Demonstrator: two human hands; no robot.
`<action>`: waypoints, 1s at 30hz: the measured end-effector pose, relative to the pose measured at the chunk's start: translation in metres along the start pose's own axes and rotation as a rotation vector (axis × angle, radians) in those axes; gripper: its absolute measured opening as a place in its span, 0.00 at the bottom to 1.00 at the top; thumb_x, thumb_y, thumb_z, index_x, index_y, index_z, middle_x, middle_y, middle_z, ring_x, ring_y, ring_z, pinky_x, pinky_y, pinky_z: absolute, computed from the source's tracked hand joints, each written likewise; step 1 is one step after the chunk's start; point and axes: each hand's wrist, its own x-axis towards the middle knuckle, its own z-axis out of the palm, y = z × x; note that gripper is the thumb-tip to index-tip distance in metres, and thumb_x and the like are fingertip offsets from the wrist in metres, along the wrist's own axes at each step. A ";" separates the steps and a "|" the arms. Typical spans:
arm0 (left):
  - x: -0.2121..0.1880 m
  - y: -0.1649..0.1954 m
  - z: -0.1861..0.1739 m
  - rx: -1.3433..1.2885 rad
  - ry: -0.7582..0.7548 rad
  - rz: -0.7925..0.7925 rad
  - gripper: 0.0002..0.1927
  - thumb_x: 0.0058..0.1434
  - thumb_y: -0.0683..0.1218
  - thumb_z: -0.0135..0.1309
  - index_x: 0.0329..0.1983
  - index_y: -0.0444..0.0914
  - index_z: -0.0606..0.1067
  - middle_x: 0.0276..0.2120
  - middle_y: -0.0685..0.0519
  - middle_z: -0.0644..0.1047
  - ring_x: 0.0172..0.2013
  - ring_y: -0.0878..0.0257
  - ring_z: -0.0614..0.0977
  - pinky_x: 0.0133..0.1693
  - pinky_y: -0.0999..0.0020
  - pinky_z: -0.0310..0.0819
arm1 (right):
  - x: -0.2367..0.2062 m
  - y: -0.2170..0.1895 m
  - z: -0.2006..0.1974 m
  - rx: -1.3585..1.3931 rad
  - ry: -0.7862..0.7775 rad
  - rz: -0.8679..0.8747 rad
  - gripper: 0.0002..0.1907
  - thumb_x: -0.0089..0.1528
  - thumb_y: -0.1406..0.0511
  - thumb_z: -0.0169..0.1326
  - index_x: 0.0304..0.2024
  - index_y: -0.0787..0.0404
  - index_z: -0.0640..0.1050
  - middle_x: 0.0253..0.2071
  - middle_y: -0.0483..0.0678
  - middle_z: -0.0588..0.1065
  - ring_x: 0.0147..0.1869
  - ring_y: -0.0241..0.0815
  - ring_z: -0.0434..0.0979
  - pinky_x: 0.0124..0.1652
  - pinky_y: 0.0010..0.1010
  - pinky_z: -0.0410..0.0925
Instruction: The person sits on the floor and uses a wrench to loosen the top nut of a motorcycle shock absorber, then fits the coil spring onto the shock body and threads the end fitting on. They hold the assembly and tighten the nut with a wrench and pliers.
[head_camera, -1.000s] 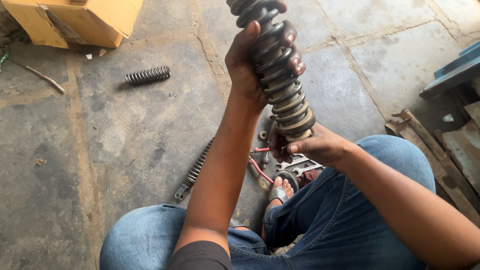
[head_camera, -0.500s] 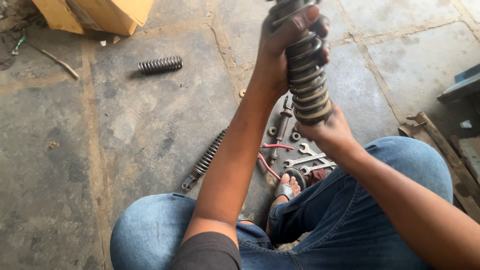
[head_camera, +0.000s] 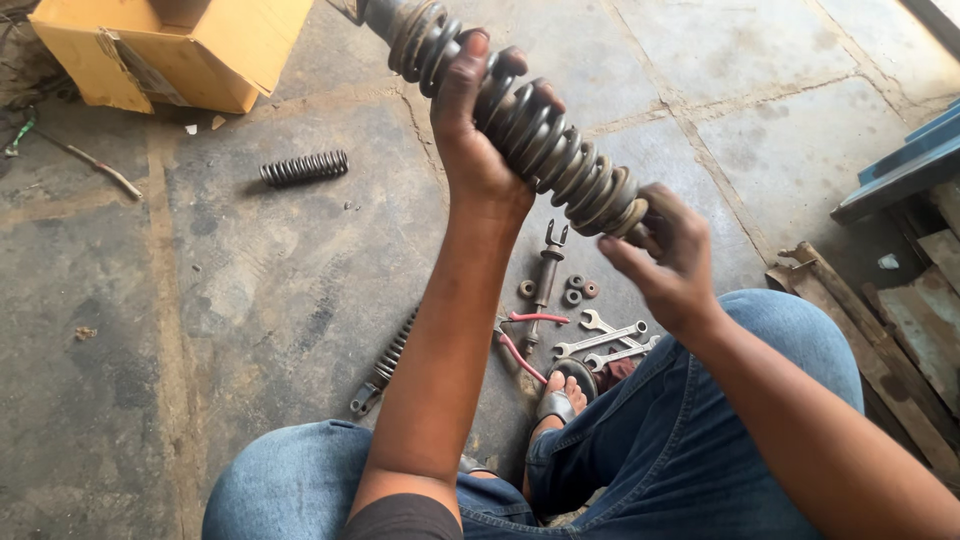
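Cardboard, yellow-brown, makes up the open box (head_camera: 170, 50) at the far left, its top cut off by the frame edge. Near it a thin rod (head_camera: 90, 160) lies on the stained concrete floor (head_camera: 250, 280), and a short loose coil spring (head_camera: 304, 167) rests well apart from everything else. Nearer the person, a second shock absorber (head_camera: 388, 358) lies on the floor, its near end showing a mounting eye while the far end is hidden behind the left forearm.

The left hand (head_camera: 480, 150) is clamped around the coils of the rusty shock absorber (head_camera: 530, 140), held up in the air and tilted, its upper end running out of the frame at the top. The right hand (head_camera: 670, 265) is at the lower end of that shock absorber; the fingers curl about the end cap, but whether they grip it tight or merely touch it cannot be told, since the palm hides the contact.

Below the hands, between the knees in blue jeans (head_camera: 690, 440), small parts lie on the floor: a forked metal rod (head_camera: 546, 275), a few round bushings (head_camera: 572, 290), red-handled pliers (head_camera: 522, 340) partly hidden by the arm, and two spanners (head_camera: 605, 345). A foot in a sandal (head_camera: 555, 400) shows among them. At the far right, weathered wooden boards (head_camera: 880, 330) and a blue metal edge (head_camera: 900, 170) are cut off by the frame.
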 end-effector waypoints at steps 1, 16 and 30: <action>0.000 0.001 0.000 -0.051 0.010 -0.021 0.24 0.60 0.54 0.62 0.50 0.36 0.69 0.34 0.50 0.76 0.26 0.60 0.82 0.30 0.64 0.84 | -0.004 -0.002 -0.002 0.087 0.009 0.031 0.19 0.62 0.60 0.62 0.47 0.66 0.74 0.36 0.47 0.78 0.38 0.36 0.81 0.36 0.25 0.75; 0.001 -0.018 0.004 -0.290 0.259 -0.348 0.12 0.58 0.50 0.59 0.37 0.39 0.72 0.25 0.53 0.76 0.23 0.62 0.81 0.29 0.63 0.83 | -0.008 -0.006 -0.017 -0.658 0.226 -0.532 0.24 0.56 0.64 0.72 0.47 0.71 0.76 0.37 0.58 0.80 0.37 0.47 0.83 0.36 0.34 0.75; 0.026 -0.038 -0.081 -0.054 0.075 -0.140 0.18 0.64 0.56 0.49 0.29 0.37 0.69 0.21 0.51 0.73 0.21 0.55 0.79 0.26 0.58 0.79 | 0.008 0.033 -0.009 -0.368 -0.138 0.038 0.21 0.67 0.53 0.63 0.41 0.65 0.77 0.27 0.49 0.77 0.28 0.40 0.77 0.30 0.32 0.67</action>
